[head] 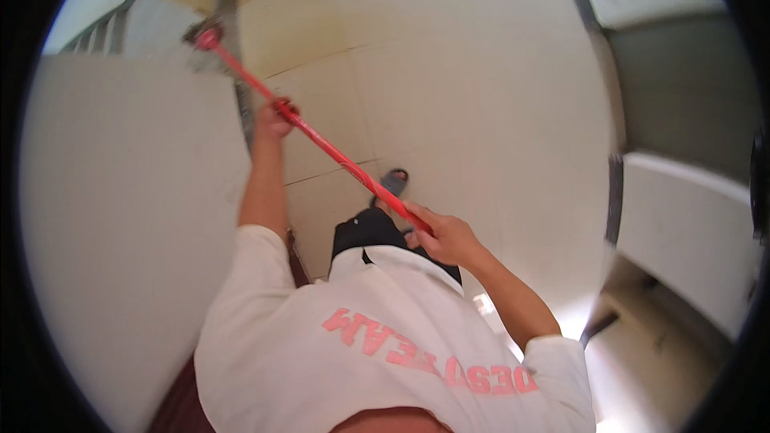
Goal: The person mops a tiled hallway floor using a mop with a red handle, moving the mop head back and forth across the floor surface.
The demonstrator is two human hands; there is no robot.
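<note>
A long red pole [328,147] slants across the view from upper left to lower centre. My left hand [278,118] is wrapped around it partway along, below its head. Near the other end, my right hand [444,237] grips the pole in front of my waist. The head [204,36] has a pink-red socket and a blurred grey-brown mass around it; whether it is a mop or a broom I cannot tell. It is close to the dark strip along the left wall, and contact is unclear.
Pale floor tiles [469,102] stretch ahead. A white wall [126,162] rises at left, with a grey railing [102,33] beyond it. Dark baseboard [615,198] runs along the right wall [680,216]. My foot wears a grey slipper [394,182].
</note>
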